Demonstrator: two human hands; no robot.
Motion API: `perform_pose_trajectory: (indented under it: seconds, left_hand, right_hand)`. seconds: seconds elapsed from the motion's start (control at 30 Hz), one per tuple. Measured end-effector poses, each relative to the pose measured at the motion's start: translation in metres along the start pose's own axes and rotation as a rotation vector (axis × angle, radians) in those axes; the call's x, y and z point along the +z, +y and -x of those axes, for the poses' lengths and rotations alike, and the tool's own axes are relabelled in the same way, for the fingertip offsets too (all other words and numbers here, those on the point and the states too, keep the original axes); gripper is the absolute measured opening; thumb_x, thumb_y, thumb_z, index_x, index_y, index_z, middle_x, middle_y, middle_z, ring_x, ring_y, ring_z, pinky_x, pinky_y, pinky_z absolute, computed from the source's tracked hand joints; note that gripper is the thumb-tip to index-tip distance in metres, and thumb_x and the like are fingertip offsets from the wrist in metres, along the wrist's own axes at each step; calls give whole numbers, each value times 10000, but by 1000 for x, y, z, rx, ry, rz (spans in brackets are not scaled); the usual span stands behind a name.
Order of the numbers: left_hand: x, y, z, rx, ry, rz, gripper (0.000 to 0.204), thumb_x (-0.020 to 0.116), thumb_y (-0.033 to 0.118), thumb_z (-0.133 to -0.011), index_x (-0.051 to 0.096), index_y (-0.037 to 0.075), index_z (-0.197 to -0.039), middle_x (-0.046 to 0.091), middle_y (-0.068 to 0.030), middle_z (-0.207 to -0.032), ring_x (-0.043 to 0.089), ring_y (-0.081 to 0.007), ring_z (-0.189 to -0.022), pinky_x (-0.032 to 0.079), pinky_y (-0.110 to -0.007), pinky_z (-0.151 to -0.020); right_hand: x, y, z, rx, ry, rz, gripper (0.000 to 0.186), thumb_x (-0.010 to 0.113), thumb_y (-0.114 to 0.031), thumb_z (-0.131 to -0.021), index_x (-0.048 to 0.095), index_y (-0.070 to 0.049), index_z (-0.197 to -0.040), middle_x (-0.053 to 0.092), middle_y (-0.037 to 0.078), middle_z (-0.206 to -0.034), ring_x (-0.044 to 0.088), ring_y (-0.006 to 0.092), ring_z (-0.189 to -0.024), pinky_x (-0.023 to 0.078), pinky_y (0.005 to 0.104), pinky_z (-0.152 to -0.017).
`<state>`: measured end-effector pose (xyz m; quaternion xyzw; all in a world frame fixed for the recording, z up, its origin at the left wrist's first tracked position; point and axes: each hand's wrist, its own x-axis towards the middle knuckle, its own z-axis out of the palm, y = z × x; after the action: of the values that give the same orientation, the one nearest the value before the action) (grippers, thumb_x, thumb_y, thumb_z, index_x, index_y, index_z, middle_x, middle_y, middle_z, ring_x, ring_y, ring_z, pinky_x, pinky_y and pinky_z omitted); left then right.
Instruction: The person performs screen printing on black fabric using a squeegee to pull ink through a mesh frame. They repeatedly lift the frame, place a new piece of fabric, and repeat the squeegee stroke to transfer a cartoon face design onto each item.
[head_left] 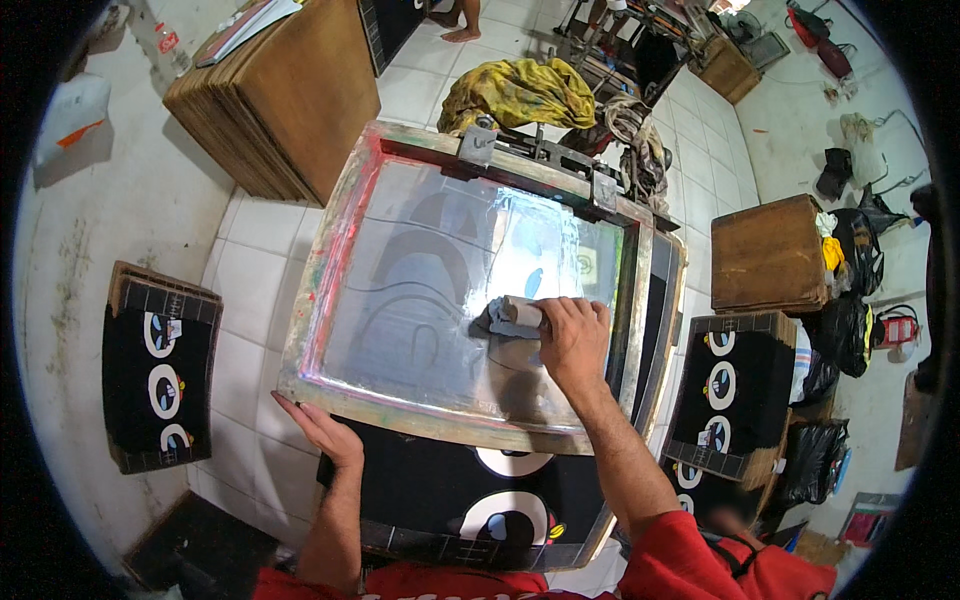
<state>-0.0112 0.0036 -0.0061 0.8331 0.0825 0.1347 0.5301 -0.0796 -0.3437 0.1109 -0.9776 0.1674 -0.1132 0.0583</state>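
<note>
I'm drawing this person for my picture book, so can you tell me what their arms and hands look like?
The left hand and right hand have no gloves on, and I can't see a watch or bracelet. The forearms are bare too. Higher up, draw short, plain-looking red sleeves.

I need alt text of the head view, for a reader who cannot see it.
A person's right hand holds a small cylinder with greyish cloth against the mesh of a stained screen-printing frame. The left hand is at the frame's lower-left corner; below lies black fabric printed with cartoon eyes.
</note>
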Motion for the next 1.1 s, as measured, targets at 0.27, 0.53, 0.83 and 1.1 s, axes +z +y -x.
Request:
perform_pose_trajectory:
  seconds: [0.27, 0.53, 0.83, 1.1]
  left_hand:
    - [-2, -8, 6, 108, -29, 78, 627, 289, 250, -1130, 109, -123, -1602, 97, -319, -1686, 139, -385, -1582, 121, -456, -1292]
    - [-3, -8, 7, 116, -26, 77, 632, 292, 259, -1131, 117, -126, -1600, 107, -323, -1682, 155, -388, -1578, 129, -463, -1287]
    - [-3, -10, 7, 144, -21, 31, 643, 313, 256, -1122, 122, -135, -1595, 122, -334, -1676, 170, -395, -1573, 141, -466, -1284]
    - [-3, -5, 8, 78, -26, 50, 635, 317, 239, -1119, 118, -124, -1601, 125, -333, -1677, 168, -399, -1575, 155, -455, -1280]
  right_hand:
    - [-26, 11, -31, 60, -14, -105, 234, 730, -48, -798, 687, -100, -1022, 707, 67, -932, 655, 286, -917, 411, 435, -847]
    - [-14, 11, -23, 38, -156, -57, 352, 742, -14, -712, 683, -120, -1043, 709, 55, -922, 665, 271, -905, 408, 444, -865]
    - [19, 87, -181, 90, -187, 85, 555, 857, -335, -765, 703, -122, -1255, 762, 160, -1046, 730, 368, -974, 560, 492, -842]
    - [35, 38, -74, 132, 25, -2, 297, 821, -114, -731, 713, -171, -1002, 705, 26, -1001, 629, 284, -976, 427, 436, -807]
